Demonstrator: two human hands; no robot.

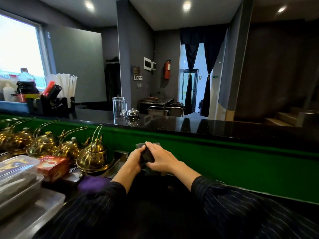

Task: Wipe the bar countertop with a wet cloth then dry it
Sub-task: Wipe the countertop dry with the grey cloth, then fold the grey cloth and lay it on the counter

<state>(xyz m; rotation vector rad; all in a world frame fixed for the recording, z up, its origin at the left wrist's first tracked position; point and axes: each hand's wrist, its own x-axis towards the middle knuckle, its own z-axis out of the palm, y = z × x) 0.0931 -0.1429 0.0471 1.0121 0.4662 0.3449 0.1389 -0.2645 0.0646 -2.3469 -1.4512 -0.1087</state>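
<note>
A glossy black bar countertop (215, 128) runs left to right above a green front panel; on it stand a clear glass jug (119, 107) just beside a silver service bell (133, 114), and farther left a black organizer (51, 105) holding white straws (67, 85). Below it, a steel work counter (112, 168) carries a row of brass teapots (94, 152), a red box (53, 167), a lidded plastic container (17, 168) and a purple cloth (93, 184).

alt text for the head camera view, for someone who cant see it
The left hand and right hand grip a dark cloth by the green bar front. Above, the black countertop holds a glass jug and a service bell; brass teapots stand at left.
</note>
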